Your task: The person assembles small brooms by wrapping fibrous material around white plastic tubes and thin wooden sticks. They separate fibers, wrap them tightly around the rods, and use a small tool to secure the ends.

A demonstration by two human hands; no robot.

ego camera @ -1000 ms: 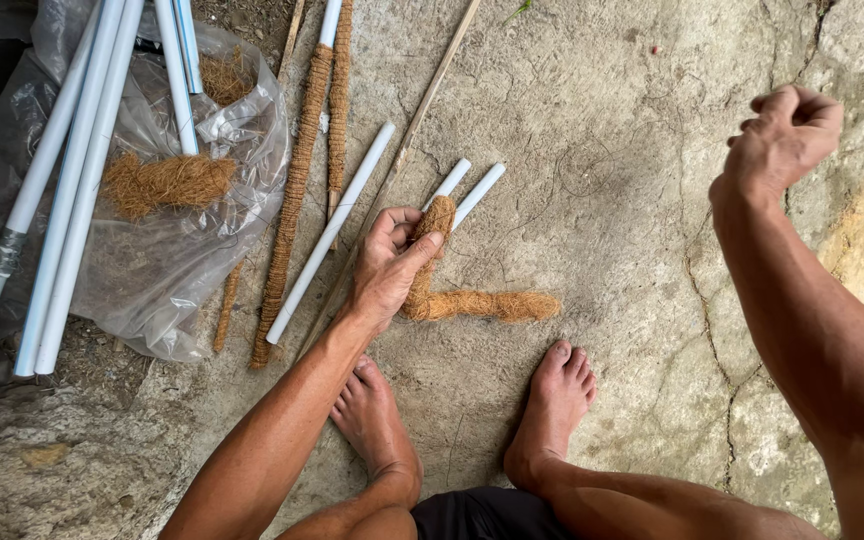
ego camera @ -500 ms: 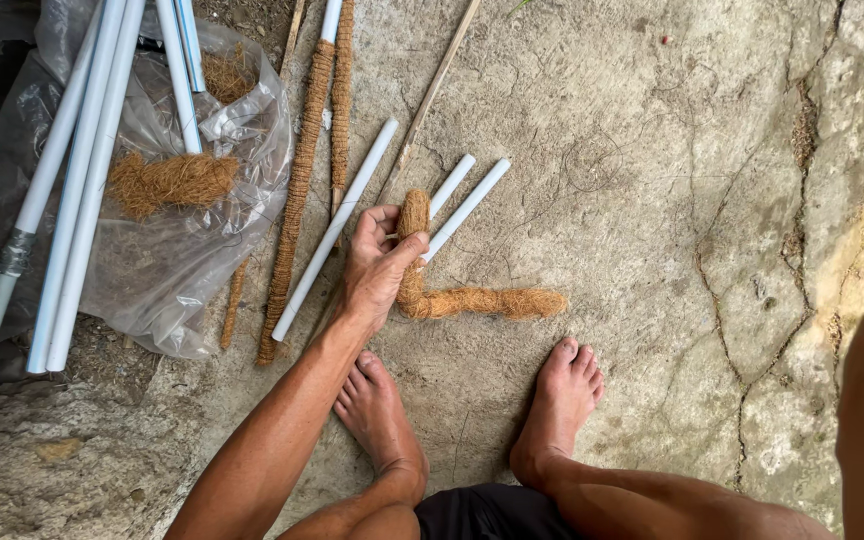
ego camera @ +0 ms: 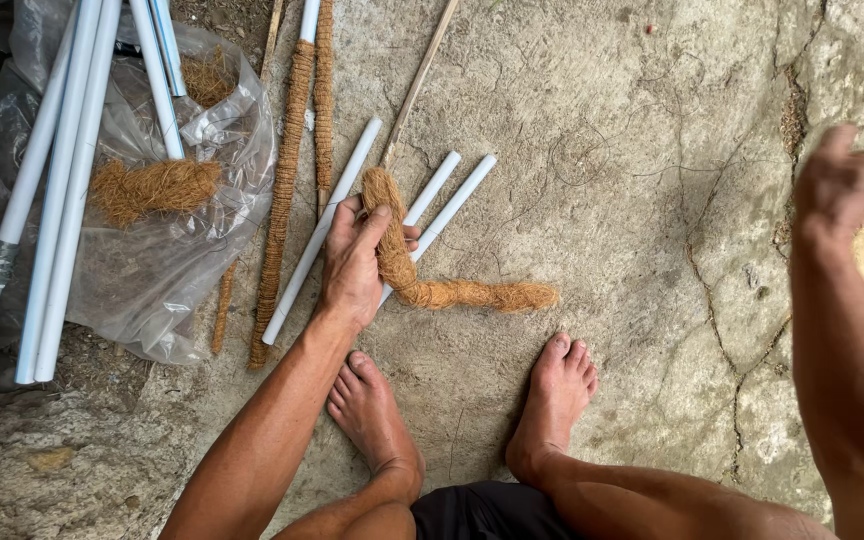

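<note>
While I squat barefoot on the cracked stone floor [ego camera: 592, 120], the head camera looks straight down past my knees. My left foot [ego camera: 372, 415] and right foot [ego camera: 557, 400] are planted flat, toes pointing up the frame.

Surroundings, upper left: a crumpled clear plastic sheet [ego camera: 167, 270] lies on the floor with a loose wad of coir fibre [ego camera: 152, 188] on it. Several long white pipes [ego camera: 57, 170] cross the sheet at a slant; one carries a grey tape band near its lower end. Just right of the sheet, two long coir-wrapped poles [ego camera: 287, 180] run up and down the frame, side by side. A bare thin stick [ego camera: 420, 80] angles off toward the top edge. One longer white pipe [ego camera: 322, 230] lies diagonally, partly under my left hand.

Work piece: two short white pipes [ego camera: 452, 200] lie parallel, and a coir rope [ego camera: 422, 270] starts at their lower part, loops up beside my fingers, then trails right along the floor to a frayed end just above my right foot.

Left hand [ego camera: 357, 262]: down on the floor, fingers curled around the upper loop of the coir rope, thumb pressed against it, gripping it against the short pipes.

Right hand [ego camera: 857, 175]: raised at the right edge, well apart from everything, motion-blurred; fingers look spread and slack, nothing visible in it.
</note>
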